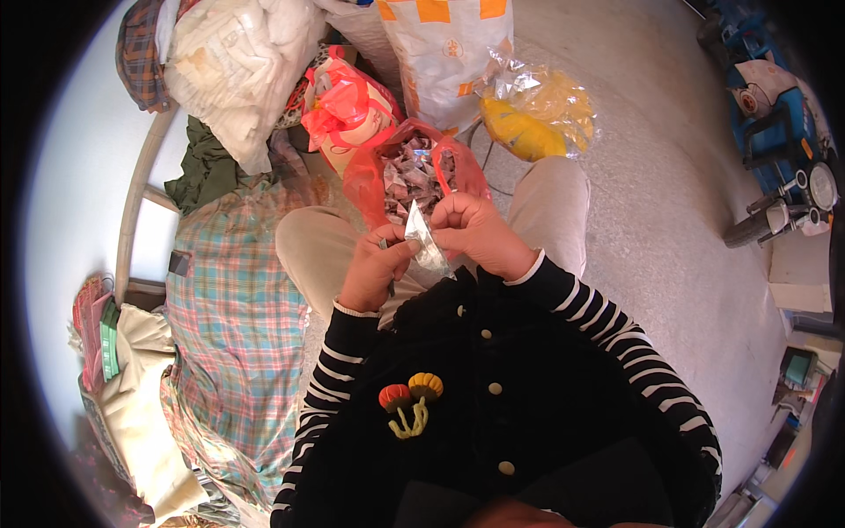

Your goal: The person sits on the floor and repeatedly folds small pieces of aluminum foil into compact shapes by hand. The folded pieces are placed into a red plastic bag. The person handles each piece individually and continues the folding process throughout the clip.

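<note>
A folded piece of silvery foil or film (426, 241), pointed at its upper end, is pinched between my two hands. My left hand (375, 269) grips its left side with thumb and forefinger. Small grey bits at that hand, perhaps metal, are too covered to identify. My right hand (480, 231) pinches the right edge, its fingers curled. Just beyond both hands an open red plastic bag (364, 191) holds many small folded brownish, shiny pieces (412, 173). The bag stands between my knees, and my right hand overlaps its near edge.
Behind the red bag stand a red-and-tan bag (360, 122) and a tall white-and-orange sack (443, 72). A clear plastic bag with yellow contents (528, 129) lies on the floor. Plaid cloth (234, 277) covers something at left. A blue vehicle (779, 125) stands at far right.
</note>
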{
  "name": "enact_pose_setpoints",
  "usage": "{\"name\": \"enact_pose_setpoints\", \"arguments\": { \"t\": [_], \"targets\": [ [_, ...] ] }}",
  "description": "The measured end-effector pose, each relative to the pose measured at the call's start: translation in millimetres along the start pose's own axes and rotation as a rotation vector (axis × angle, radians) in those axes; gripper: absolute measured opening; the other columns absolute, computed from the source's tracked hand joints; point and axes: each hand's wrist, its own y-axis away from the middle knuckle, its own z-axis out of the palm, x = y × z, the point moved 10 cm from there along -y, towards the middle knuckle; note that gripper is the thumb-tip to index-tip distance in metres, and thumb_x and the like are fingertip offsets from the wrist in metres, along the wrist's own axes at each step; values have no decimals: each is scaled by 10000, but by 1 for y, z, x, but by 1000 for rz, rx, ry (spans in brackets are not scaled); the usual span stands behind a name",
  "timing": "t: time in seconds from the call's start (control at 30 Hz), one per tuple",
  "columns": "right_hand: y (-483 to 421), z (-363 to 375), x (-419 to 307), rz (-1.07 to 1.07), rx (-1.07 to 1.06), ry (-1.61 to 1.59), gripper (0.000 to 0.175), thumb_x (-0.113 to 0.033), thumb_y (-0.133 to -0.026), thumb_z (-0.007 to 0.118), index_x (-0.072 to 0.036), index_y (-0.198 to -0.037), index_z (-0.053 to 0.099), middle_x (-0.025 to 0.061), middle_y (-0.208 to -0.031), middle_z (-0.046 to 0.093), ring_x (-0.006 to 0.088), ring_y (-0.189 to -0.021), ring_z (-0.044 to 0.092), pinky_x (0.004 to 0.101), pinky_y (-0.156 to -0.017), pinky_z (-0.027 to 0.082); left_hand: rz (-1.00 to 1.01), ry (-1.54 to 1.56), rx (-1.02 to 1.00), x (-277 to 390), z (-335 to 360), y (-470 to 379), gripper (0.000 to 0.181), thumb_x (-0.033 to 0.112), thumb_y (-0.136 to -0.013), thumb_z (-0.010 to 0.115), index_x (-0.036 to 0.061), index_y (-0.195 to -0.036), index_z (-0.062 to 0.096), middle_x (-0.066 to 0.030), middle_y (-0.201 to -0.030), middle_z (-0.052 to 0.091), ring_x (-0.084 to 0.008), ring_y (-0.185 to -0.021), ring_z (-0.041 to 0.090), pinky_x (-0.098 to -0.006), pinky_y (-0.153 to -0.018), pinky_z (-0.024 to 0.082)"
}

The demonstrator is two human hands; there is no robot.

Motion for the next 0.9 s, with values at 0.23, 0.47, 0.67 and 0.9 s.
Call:
{"name": "enact_pose_setpoints", "arguments": {
  "t": [0.23, 0.47, 0.67, 0.9],
  "targets": [
    [5, 28, 23, 247, -246, -474, 149, -21, -823, 618, 5, -968, 639, 55, -908, 673, 111, -770, 643, 236, -688, 507, -13, 229, -201, 2, 14, 2, 299, 212, -838, 676, 14, -1046, 596, -23, -787, 594, -48, -477, 405, -174, -442, 294],
    [11, 39, 42, 370, -318, -582, 180, -43, -854, 597, 18, -1020, 633, 80, -955, 675, 152, -818, 664, 283, -757, 538, -39, 133, -311, -5, 11, 6, 357, 269, -785, 749, 31, -990, 579, -20, -747, 586, -51, -458, 406, -176, -417, 280],
    [14, 27, 29, 307, -283, -751, 269, -166, -913, 603, -24, -1141, 591, 74, -1076, 653, 167, -922, 651, 326, -806, 535, 59, 232, -199, 4, -4, 4, 266, 273, -820, 730, 76, -905, 572, 14, -657, 507, -63, -446, 376, -210, -436, 274],
    [3, 4, 20, 110, -142, -468, 313, -238, -933, 611, -54, -1182, 569, 61, -1137, 629, 165, -948, 644, 316, -868, 519, 124, 446, -218, 13, -1, 0, 226, 249, -877, 674, 118, -794, 509, 38, -627, 425, -72, -464, 368, -226, -476, 287]
  ]
}}
